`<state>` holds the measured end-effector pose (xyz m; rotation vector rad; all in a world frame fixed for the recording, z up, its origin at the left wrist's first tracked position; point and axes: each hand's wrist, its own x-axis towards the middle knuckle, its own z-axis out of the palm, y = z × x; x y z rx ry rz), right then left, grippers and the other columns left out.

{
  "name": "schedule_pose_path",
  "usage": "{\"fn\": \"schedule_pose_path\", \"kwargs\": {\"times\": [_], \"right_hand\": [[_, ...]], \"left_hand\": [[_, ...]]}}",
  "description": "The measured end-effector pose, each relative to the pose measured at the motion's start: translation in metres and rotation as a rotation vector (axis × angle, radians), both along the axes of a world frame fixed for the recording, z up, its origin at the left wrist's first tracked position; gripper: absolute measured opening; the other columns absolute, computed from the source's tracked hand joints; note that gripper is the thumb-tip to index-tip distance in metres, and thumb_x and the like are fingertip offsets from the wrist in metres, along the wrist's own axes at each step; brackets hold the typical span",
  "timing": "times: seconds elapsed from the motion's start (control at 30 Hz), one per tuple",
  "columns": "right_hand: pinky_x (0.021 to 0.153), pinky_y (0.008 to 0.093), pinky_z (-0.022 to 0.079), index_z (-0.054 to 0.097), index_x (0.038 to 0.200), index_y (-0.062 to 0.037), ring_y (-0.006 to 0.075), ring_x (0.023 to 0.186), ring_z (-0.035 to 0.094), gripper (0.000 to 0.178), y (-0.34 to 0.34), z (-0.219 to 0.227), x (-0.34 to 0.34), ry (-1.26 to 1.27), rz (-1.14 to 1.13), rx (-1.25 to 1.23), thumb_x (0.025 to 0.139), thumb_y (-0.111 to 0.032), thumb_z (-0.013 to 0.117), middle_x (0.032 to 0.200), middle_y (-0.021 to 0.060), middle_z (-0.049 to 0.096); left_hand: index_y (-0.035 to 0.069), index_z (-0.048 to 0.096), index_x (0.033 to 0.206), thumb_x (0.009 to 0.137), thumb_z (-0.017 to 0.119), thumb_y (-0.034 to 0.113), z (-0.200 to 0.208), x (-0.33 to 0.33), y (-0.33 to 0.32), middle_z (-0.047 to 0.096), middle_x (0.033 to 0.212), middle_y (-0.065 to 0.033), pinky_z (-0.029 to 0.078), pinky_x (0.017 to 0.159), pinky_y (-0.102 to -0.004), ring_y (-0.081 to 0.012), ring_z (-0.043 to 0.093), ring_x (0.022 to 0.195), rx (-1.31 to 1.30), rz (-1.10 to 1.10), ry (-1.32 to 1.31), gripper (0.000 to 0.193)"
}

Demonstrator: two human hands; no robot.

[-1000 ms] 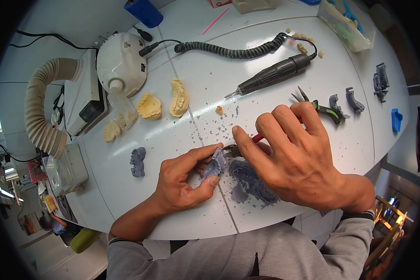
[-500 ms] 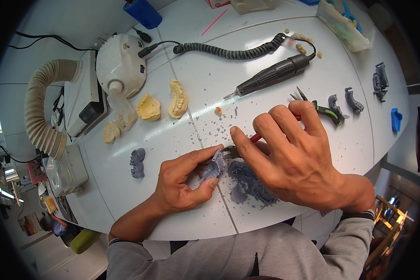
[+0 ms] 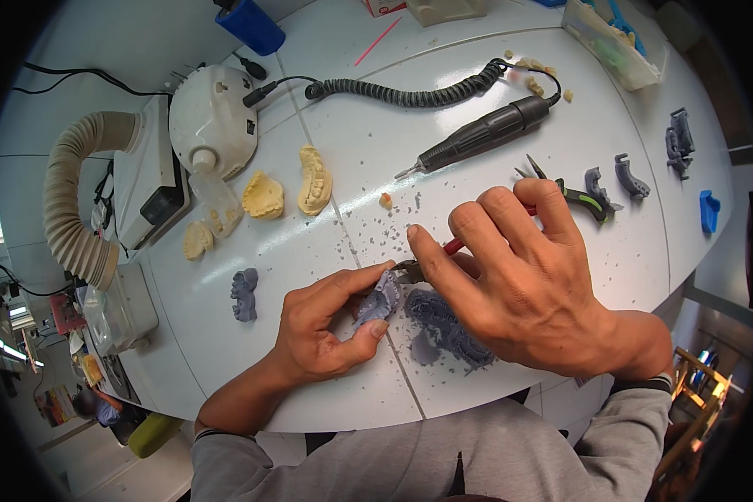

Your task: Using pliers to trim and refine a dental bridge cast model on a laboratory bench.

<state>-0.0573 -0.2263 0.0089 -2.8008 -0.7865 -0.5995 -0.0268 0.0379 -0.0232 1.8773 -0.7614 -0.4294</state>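
Between the thumb and fingers of my left hand (image 3: 325, 322) is a grey-blue dental model (image 3: 380, 303), tilted up off the table. My right hand (image 3: 527, 284) is closed around red-handled cutting pliers (image 3: 408, 271), whose metal jaws meet the model's upper right edge. Most of the pliers' handle is hidden under my right fingers. Below the jaws, partly covered by my right hand, lies a heap of grey-blue trimmed pieces (image 3: 443, 328). Small grey chips are strewn around it. Another grey-blue model (image 3: 244, 294) lies to the left of my left hand.
A black rotary handpiece (image 3: 485, 138) with a coiled cord lies beyond my hands. Green-and-black pliers (image 3: 573, 194) and grey model pieces (image 3: 632, 177) are at right. Yellowish plaster models (image 3: 315, 180), a white machine (image 3: 213, 121) and a ribbed hose (image 3: 63, 201) occupy the left. A clear bin (image 3: 619, 50) stands far right.
The view has shifted slightly, so the table things sit a little further left. Both hands keep their hold, with the pliers' jaws still at the model's edge.
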Motion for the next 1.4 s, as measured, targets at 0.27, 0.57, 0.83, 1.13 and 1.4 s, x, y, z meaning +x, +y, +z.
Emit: {"fn": "schedule_pose_path", "kwargs": {"times": [0.27,0.57,0.83,1.13,1.4], "right_hand": [[0.082,0.0447,0.045,0.079,0.112,-0.0054,0.0215,0.086,0.058,0.035,0.003,-0.003,-0.002,0.005,-0.007,-0.039,0.079,-0.016,0.074,0.088,0.0044,0.057],[0.078,0.0413,0.044,0.079,0.108,-0.0042,0.0199,0.081,0.056,0.035,0.007,-0.007,-0.002,-0.101,-0.012,-0.042,0.075,-0.014,0.075,0.085,0.0029,0.056],[0.072,0.0392,0.043,0.079,0.106,-0.0012,0.0196,0.079,0.055,0.036,0.003,-0.001,-0.004,0.009,0.012,-0.077,0.072,-0.013,0.073,0.082,0.0034,0.055],[0.066,0.0356,0.039,0.079,0.105,-0.0002,0.0183,0.075,0.054,0.034,0.003,-0.004,-0.002,0.051,0.051,-0.083,0.074,-0.013,0.073,0.080,0.0041,0.055],[0.056,0.0300,0.034,0.070,0.077,0.0010,0.0141,0.066,0.050,0.013,-0.002,-0.012,0.001,-0.069,0.063,-0.009,0.074,-0.012,0.071,0.068,0.0022,0.051]], "left_hand": [[-0.004,0.067,0.137,0.083,0.076,0.007,0.002,0.000,-0.001,0.076,0.102,-0.0163,0.057,0.079,-0.0278,-0.0201,0.075,0.086,0.016,-0.007,-0.006,0.056],[-0.006,0.064,0.139,0.085,0.073,0.007,-0.002,-0.001,0.001,0.074,0.099,-0.0162,0.054,0.075,-0.0281,-0.0194,0.071,0.082,0.010,0.006,0.029,0.056],[-0.005,0.064,0.139,0.084,0.073,0.006,0.000,0.000,-0.001,0.070,0.093,-0.0148,0.053,0.071,-0.0292,-0.0200,0.069,0.077,0.011,-0.049,-0.056,0.057],[-0.005,0.065,0.137,0.082,0.073,0.006,0.003,0.001,-0.001,0.071,0.094,-0.0153,0.053,0.070,-0.0297,-0.0218,0.069,0.076,0.047,-0.053,-0.072,0.056],[-0.005,0.066,0.137,0.082,0.074,0.006,0.000,-0.001,-0.002,0.072,0.096,-0.0150,0.053,0.071,-0.0288,-0.0203,0.069,0.078,0.032,-0.035,-0.068,0.057]]}}
